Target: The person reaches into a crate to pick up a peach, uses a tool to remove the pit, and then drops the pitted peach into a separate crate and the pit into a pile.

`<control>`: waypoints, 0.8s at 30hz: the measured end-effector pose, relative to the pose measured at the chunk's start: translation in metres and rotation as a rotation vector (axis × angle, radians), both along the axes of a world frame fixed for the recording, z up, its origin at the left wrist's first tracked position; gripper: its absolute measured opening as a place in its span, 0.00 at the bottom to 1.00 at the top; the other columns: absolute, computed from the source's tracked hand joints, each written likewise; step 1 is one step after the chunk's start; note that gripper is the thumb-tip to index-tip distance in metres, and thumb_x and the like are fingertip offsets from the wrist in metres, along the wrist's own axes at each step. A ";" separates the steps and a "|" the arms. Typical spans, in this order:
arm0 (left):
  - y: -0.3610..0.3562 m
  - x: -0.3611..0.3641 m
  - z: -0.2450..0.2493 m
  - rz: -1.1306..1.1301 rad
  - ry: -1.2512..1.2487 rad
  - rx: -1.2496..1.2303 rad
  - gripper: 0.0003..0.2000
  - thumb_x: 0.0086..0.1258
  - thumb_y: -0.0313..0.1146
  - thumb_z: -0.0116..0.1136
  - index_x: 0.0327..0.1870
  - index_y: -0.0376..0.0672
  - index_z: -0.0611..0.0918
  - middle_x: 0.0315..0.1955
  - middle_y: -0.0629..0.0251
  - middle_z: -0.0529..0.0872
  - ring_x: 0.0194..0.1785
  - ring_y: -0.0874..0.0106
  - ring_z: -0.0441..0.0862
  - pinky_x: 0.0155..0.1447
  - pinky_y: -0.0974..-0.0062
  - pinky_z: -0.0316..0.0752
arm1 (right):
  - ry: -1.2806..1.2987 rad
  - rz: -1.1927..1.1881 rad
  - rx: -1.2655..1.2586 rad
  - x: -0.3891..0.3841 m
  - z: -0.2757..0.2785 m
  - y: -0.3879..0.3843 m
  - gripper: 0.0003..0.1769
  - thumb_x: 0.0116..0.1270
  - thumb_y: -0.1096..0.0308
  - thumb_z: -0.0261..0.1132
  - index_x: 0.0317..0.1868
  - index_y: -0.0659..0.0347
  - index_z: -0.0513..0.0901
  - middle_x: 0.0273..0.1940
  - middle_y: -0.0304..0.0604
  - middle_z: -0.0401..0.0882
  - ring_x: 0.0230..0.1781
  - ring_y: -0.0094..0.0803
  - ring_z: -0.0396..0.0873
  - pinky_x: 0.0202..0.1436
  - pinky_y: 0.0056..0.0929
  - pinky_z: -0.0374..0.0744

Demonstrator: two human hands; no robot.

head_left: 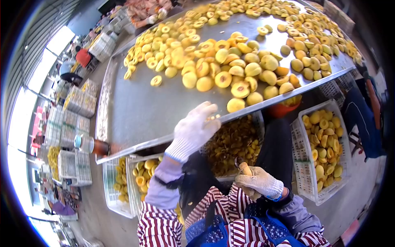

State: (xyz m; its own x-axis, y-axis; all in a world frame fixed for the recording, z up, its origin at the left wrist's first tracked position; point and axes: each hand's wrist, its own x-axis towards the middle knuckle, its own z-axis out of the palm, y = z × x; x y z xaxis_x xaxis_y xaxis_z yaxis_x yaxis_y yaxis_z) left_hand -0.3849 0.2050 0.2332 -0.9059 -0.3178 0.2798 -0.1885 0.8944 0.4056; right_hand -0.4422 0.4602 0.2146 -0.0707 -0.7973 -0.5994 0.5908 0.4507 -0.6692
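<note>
My left hand (196,129), in a white knit glove, is over the near rim of the metal table (135,107). Its fingers and thumb are apart, with no fruit between them. To its right and beyond lie halved yellow peaches (223,79), many cut side up with reddish-brown centres. Low in front of my lap, my gloved right hand (259,181) is closed around a small pitting tool (245,168) with a wooden handle and a curved metal tip. Below the table rim, a crate of brownish peach scraps (234,140) sits between my knees.
A white crate of peach halves (302,164) stands at my right, and another crate (133,185) at my left. A jar (92,145) of dark liquid is by the table's left corner. Another person (150,12) is across the table. Stacked crates (80,101) line the left.
</note>
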 end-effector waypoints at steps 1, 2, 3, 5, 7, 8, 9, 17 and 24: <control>-0.001 -0.028 -0.002 -0.051 -0.058 -0.016 0.21 0.66 0.42 0.64 0.59 0.49 0.81 0.62 0.60 0.80 0.59 0.62 0.81 0.61 0.66 0.77 | 0.013 -0.027 0.036 -0.005 -0.001 0.003 0.16 0.72 0.56 0.66 0.32 0.57 0.76 0.17 0.33 0.72 0.11 0.19 0.66 0.12 0.19 0.63; -0.003 -0.056 -0.009 -0.102 -0.117 -0.032 0.22 0.66 0.43 0.62 0.60 0.49 0.80 0.63 0.59 0.80 0.62 0.61 0.79 0.64 0.64 0.75 | 0.025 -0.054 0.075 -0.011 -0.003 0.007 0.16 0.71 0.56 0.66 0.32 0.57 0.76 0.17 0.34 0.72 0.11 0.19 0.67 0.12 0.19 0.64; -0.001 -0.081 -0.013 -0.152 -0.176 -0.047 0.22 0.67 0.44 0.61 0.61 0.48 0.79 0.63 0.58 0.79 0.65 0.60 0.77 0.67 0.63 0.74 | -0.001 -0.108 0.079 -0.016 -0.006 0.012 0.15 0.71 0.56 0.66 0.33 0.56 0.75 0.18 0.34 0.72 0.11 0.19 0.66 0.12 0.19 0.63; 0.017 -0.126 -0.011 -0.223 -0.097 -0.091 0.20 0.67 0.43 0.58 0.58 0.48 0.80 0.62 0.58 0.80 0.66 0.60 0.76 0.66 0.63 0.73 | -0.053 -0.209 0.083 -0.028 -0.015 0.021 0.13 0.70 0.58 0.67 0.36 0.55 0.74 0.19 0.34 0.73 0.12 0.19 0.66 0.12 0.18 0.63; 0.025 -0.168 -0.034 -0.354 -0.005 -0.008 0.17 0.66 0.41 0.58 0.54 0.48 0.82 0.56 0.60 0.82 0.61 0.60 0.78 0.65 0.63 0.74 | -0.072 -0.293 0.118 -0.038 -0.024 0.026 0.13 0.69 0.58 0.66 0.35 0.56 0.74 0.18 0.36 0.71 0.10 0.21 0.66 0.12 0.20 0.63; 0.030 -0.187 -0.045 -0.409 -0.057 -0.031 0.17 0.66 0.42 0.59 0.53 0.49 0.82 0.54 0.62 0.82 0.60 0.61 0.78 0.64 0.62 0.74 | -0.054 -0.325 0.138 -0.042 -0.028 0.029 0.14 0.69 0.57 0.66 0.34 0.58 0.74 0.18 0.36 0.71 0.10 0.23 0.67 0.12 0.22 0.64; 0.035 -0.204 -0.052 -0.462 -0.107 -0.058 0.16 0.66 0.42 0.59 0.53 0.50 0.83 0.52 0.64 0.83 0.60 0.63 0.78 0.62 0.61 0.74 | -0.034 -0.357 0.155 -0.047 -0.033 0.031 0.16 0.69 0.56 0.66 0.33 0.59 0.74 0.17 0.37 0.71 0.10 0.25 0.67 0.12 0.23 0.65; 0.019 -0.201 -0.063 -0.436 -0.441 -0.420 0.11 0.69 0.47 0.54 0.42 0.58 0.87 0.45 0.75 0.82 0.56 0.70 0.76 0.55 0.69 0.76 | -0.171 -0.278 0.113 -0.064 -0.049 0.039 0.14 0.71 0.57 0.64 0.34 0.56 0.73 0.17 0.34 0.69 0.08 0.22 0.63 0.12 0.22 0.63; -0.025 -0.103 -0.048 -0.136 -0.429 -0.184 0.13 0.65 0.48 0.60 0.48 0.59 0.83 0.49 0.73 0.80 0.60 0.64 0.74 0.56 0.65 0.79 | -0.154 -0.199 0.108 -0.063 -0.046 0.027 0.13 0.71 0.56 0.65 0.38 0.55 0.74 0.20 0.34 0.71 0.11 0.20 0.65 0.12 0.20 0.62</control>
